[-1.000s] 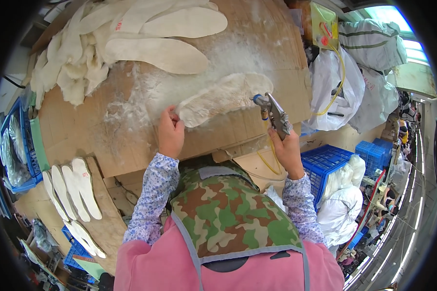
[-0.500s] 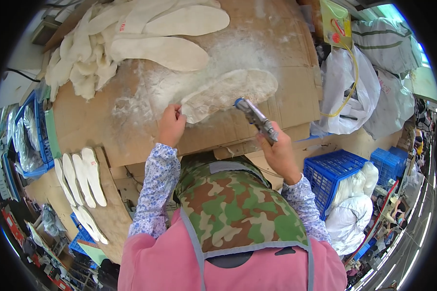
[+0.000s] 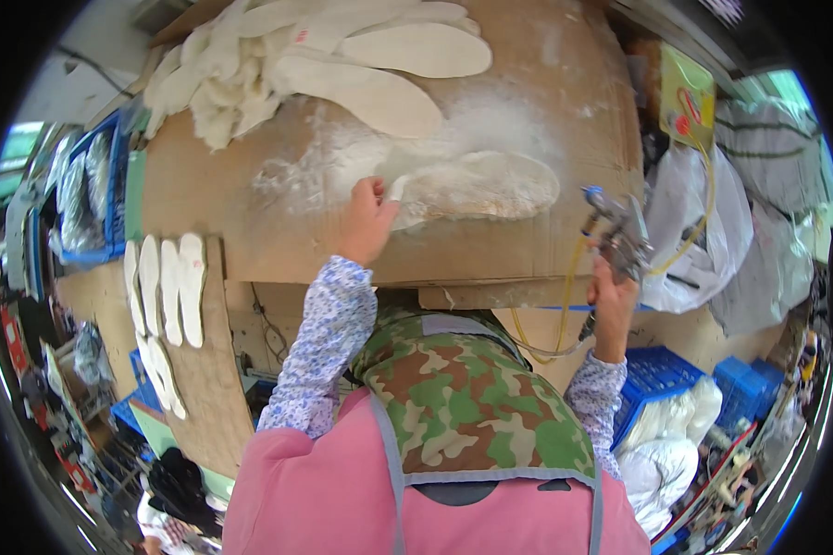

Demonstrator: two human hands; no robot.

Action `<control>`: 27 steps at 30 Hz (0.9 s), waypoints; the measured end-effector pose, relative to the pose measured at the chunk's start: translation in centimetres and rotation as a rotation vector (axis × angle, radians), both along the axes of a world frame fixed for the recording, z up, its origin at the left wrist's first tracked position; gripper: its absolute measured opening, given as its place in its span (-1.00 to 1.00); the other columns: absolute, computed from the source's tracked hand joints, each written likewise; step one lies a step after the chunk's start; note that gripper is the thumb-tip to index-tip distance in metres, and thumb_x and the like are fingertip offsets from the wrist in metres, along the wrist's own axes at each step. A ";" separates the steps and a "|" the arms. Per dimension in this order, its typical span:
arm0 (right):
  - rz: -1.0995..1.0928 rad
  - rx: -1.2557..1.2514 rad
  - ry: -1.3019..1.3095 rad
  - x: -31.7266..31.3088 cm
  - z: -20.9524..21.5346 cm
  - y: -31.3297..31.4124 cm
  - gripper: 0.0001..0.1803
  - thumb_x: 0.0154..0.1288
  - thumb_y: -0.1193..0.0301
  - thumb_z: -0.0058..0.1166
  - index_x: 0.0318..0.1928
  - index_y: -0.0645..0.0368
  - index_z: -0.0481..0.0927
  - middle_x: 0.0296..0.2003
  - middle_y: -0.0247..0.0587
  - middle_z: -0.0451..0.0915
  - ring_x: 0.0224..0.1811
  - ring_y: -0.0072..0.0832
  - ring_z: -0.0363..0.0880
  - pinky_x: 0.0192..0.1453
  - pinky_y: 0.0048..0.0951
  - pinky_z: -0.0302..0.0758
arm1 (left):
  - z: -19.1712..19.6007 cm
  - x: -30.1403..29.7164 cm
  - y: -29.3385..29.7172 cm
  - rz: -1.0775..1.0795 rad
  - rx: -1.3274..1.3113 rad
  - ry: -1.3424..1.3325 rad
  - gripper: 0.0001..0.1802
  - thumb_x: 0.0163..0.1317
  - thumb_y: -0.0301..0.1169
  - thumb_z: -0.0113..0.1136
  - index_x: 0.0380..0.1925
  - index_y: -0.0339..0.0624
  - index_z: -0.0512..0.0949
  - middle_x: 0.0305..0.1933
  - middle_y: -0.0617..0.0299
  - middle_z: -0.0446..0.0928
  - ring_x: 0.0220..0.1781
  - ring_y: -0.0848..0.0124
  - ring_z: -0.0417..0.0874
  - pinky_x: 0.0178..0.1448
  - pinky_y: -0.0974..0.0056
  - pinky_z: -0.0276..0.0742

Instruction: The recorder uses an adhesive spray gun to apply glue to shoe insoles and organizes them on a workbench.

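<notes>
A cream insole (image 3: 481, 185) with a brownish, patchy upper face lies on the cardboard-covered table (image 3: 296, 250). My left hand (image 3: 368, 224) is closed at its left end, thumb and fingers pinching the edge. My right hand (image 3: 613, 301) grips a metal spray gun (image 3: 623, 242) with a blue nozzle, beyond the insole's right end and past the table's right edge. From the gun's handle runs a yellow hose (image 3: 572, 287). White fluff and residue coat the cardboard around the insole. Behind it several more cream insoles (image 3: 366, 92) overlap in a loose pile with fleecy scraps.
On a board (image 3: 215, 370) at the left lie several white insoles (image 3: 192, 291). A blue crate (image 3: 111, 185) with bagged goods stands farther left. To the right are a hanging white plastic bag (image 3: 685, 222), a yellow container (image 3: 687, 88) and a blue basket (image 3: 652, 388) with white bundles.
My right hand has swung the spray gun to the right, from above the insole to beyond the table edge. The left hand still holds the insole's left end. The view has shifted slightly.
</notes>
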State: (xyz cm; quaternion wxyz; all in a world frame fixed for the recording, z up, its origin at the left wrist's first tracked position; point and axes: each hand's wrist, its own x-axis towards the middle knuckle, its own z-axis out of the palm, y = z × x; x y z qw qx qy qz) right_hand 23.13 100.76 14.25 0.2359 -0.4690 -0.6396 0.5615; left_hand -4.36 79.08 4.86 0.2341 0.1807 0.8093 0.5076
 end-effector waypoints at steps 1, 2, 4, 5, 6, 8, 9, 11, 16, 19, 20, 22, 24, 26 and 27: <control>0.023 -0.009 0.013 0.3 0.2 0.5 -0.75 0.35 0.47 0.03 0.00 0.25 0.52 -0.25 -0.29 0.63 -0.63 -0.79 0.27 -0.61 -0.68 0.23 | -0.5 0.0 -0.1 0.023 -0.009 0.013 -0.55 0.09 -0.43 0.10 0.02 -0.34 0.37 -0.02 -0.09 0.42 -0.05 0.19 0.52 0.02 0.17 0.46; -0.010 -0.032 0.063 0.5 0.2 1.0 -0.75 0.36 0.48 0.02 0.02 0.25 0.51 -0.20 -0.28 0.63 -0.64 -0.78 0.25 -0.61 -0.68 0.23 | -1.3 -0.1 -0.2 -0.039 -0.129 0.162 -0.50 0.07 -0.43 0.09 0.05 -0.37 0.33 0.01 -0.14 0.40 0.02 0.11 0.48 0.10 0.14 0.42; -0.031 -0.065 0.137 1.5 0.1 1.8 -0.74 0.36 0.49 0.00 0.04 0.25 0.50 -0.15 -0.26 0.62 -0.65 -0.77 0.23 -0.62 -0.68 0.22 | -0.6 0.1 -0.2 -0.089 -0.264 0.332 -0.45 0.05 -0.44 0.09 0.08 -0.39 0.29 0.04 -0.19 0.39 0.09 0.02 0.45 0.18 0.11 0.38; -0.033 -0.071 0.138 1.8 0.0 2.1 -0.72 0.37 0.45 0.00 0.06 0.23 0.49 -0.12 -0.28 0.60 -0.65 -0.78 0.21 -0.61 -0.69 0.21 | -0.2 0.4 -0.1 -0.073 -0.280 0.262 -0.44 0.04 -0.44 0.08 0.09 -0.38 0.29 0.08 -0.21 0.37 0.14 -0.02 0.40 0.22 0.08 0.34; -0.033 -0.076 0.141 1.9 -0.1 2.1 -0.70 0.38 0.42 -0.01 0.08 0.21 0.49 -0.09 -0.30 0.58 -0.66 -0.79 0.19 -0.60 -0.69 0.20 | 0.2 0.5 -0.2 -0.056 -0.296 0.194 -0.44 0.03 -0.43 0.07 0.09 -0.38 0.30 0.12 -0.23 0.35 0.19 -0.06 0.35 0.25 0.06 0.30; -0.041 -0.081 0.162 2.0 -0.6 2.0 -0.70 0.38 0.41 0.01 0.07 0.23 0.51 -0.26 -0.35 0.58 -0.66 -0.79 0.17 -0.60 -0.68 0.16 | 0.0 0.0 -0.5 -0.018 -0.277 0.282 -0.51 0.05 -0.45 0.03 0.04 -0.40 0.34 0.01 -0.23 0.44 0.08 -0.06 0.46 0.14 0.04 0.40; -0.065 -0.089 0.130 3.1 -1.4 2.5 -0.71 0.38 0.41 0.01 0.06 0.24 0.52 -0.36 -0.40 0.54 -0.67 -0.79 0.15 -0.61 -0.68 0.13 | 1.5 0.0 0.3 0.009 -0.283 0.049 -0.56 0.06 -0.45 0.02 -0.02 -0.40 0.38 -0.08 -0.22 0.48 0.00 -0.03 0.51 0.05 0.04 0.43; -0.031 -0.149 0.127 4.0 -2.2 2.8 -0.71 0.38 0.43 0.00 0.07 0.23 0.49 -0.27 -0.37 0.55 -0.67 -0.80 0.14 -0.63 -0.70 0.11 | -1.3 -0.5 -1.5 0.096 -0.127 0.060 -0.67 0.02 -0.42 0.05 -0.18 -0.34 0.51 -0.43 0.11 0.54 -0.38 0.28 0.54 -0.33 0.16 0.44; -0.052 -0.209 0.154 6.6 -2.1 3.5 -0.67 0.39 0.44 -0.03 0.14 0.20 0.44 -0.02 -0.35 0.56 -0.65 -0.88 0.10 -0.63 -0.75 0.08 | 8.0 3.4 4.2 0.128 0.554 -0.661 -0.86 0.03 -0.48 0.04 -0.36 -0.09 0.50 -0.47 0.46 0.40 -0.46 0.64 0.32 -0.46 0.45 0.22; 0.048 -0.186 0.157 7.2 -2.4 4.5 -0.60 0.42 0.40 -0.04 0.22 0.20 0.40 -0.04 -0.45 0.56 -0.67 -0.87 0.07 -0.66 -0.77 0.07 | 12.0 4.6 2.0 0.126 0.693 -0.714 -0.74 0.06 -0.52 -0.01 -0.22 -0.14 0.53 -0.34 0.44 0.46 -0.33 0.67 0.39 -0.29 0.49 0.33; 0.085 -0.193 0.167 6.9 -2.4 4.6 -0.60 0.42 0.40 -0.04 0.22 0.20 0.40 -0.04 -0.45 0.56 -0.67 -0.87 0.07 -0.66 -0.77 0.07 | 13.2 4.6 1.0 0.120 0.764 -0.756 -0.71 0.07 -0.54 -0.02 -0.18 -0.16 0.53 -0.29 0.43 0.48 -0.28 0.67 0.41 -0.22 0.50 0.35; 0.122 -0.148 0.121 5.7 -1.7 4.1 -0.60 0.42 0.41 -0.04 0.22 0.21 0.40 -0.09 -0.48 0.57 -0.67 -0.87 0.06 -0.66 -0.76 0.07 | 15.5 4.1 -2.5 0.179 0.789 -0.743 -0.65 0.07 -0.57 -0.04 -0.09 -0.20 0.52 -0.23 0.39 0.50 -0.18 0.61 0.48 -0.04 0.47 0.41; 0.118 -0.146 0.093 3.6 0.5 2.0 -0.66 0.41 0.38 -0.02 0.14 0.21 0.47 -0.56 -0.53 0.34 -0.69 -0.81 0.03 -0.64 -0.70 0.01 | 16.2 3.6 -6.4 0.203 0.878 -0.692 -0.59 0.08 -0.59 -0.04 -0.01 -0.25 0.49 -0.13 0.32 0.53 -0.09 0.53 0.52 0.06 0.39 0.44; 0.200 -0.121 0.051 3.4 0.6 1.6 -0.73 0.38 0.36 0.04 -0.02 0.26 0.57 -0.42 -0.47 0.53 -0.68 -0.82 0.04 -0.65 -0.68 0.06 | 18.0 3.5 -11.7 0.252 0.839 -0.596 -0.55 0.09 -0.59 -0.07 0.04 -0.35 0.44 -0.05 0.19 0.53 0.01 0.45 0.53 0.17 0.34 0.43; 0.223 -0.120 0.055 3.1 0.5 1.3 -0.73 0.38 0.36 0.04 -0.02 0.26 0.57 -0.42 -0.47 0.53 -0.68 -0.82 0.04 -0.65 -0.68 0.06 | 19.4 3.5 -14.1 0.249 0.928 -0.570 -0.53 0.08 -0.58 -0.07 0.07 -0.38 0.41 -0.02 0.16 0.52 0.02 0.42 0.54 0.21 0.30 0.42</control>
